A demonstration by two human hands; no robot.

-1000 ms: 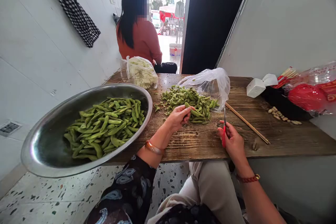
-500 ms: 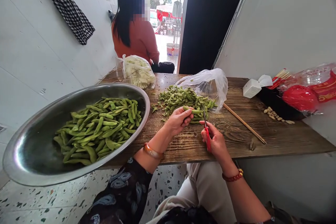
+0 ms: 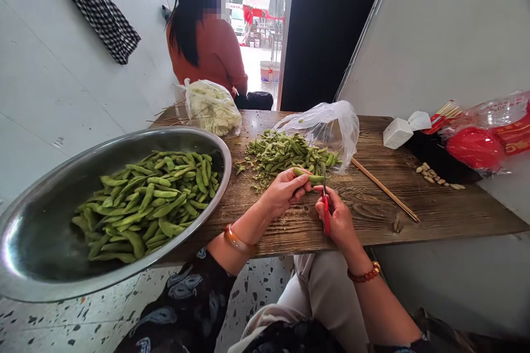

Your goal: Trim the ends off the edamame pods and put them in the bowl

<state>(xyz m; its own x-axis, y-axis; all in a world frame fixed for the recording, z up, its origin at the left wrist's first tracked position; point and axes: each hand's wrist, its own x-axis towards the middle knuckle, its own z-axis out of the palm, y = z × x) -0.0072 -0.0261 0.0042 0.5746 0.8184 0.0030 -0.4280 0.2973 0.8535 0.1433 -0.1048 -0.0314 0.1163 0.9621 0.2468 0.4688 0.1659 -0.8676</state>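
Between thumb and fingers, my left hand (image 3: 286, 190) pinches a green edamame pod (image 3: 311, 177) that points right. My right hand (image 3: 338, 214) is closed round red-handled scissors (image 3: 326, 214), whose blades stand upright at the pod's right tip. Whether the blades are apart is hard to see. Just behind both hands lies a heap of pods and trimmings (image 3: 285, 151), partly in front of a clear plastic bag (image 3: 337, 121). To the left, a large steel basin (image 3: 45, 248) holds many more edamame pods (image 3: 161, 198).
On the wooden table (image 3: 368, 204) lie thin wooden sticks (image 3: 385, 190), several peanuts (image 3: 434, 175), a tissue pack (image 3: 397, 133) and red plastic packaging (image 3: 476, 149). A bag of pale shredded food (image 3: 211, 107) sits at the back, near a seated person (image 3: 207, 55) in an orange top.
The view has shifted slightly, so the basin sits further left. The pod in my left hand now reaches between or against the scissor blades; both hands keep their hold.
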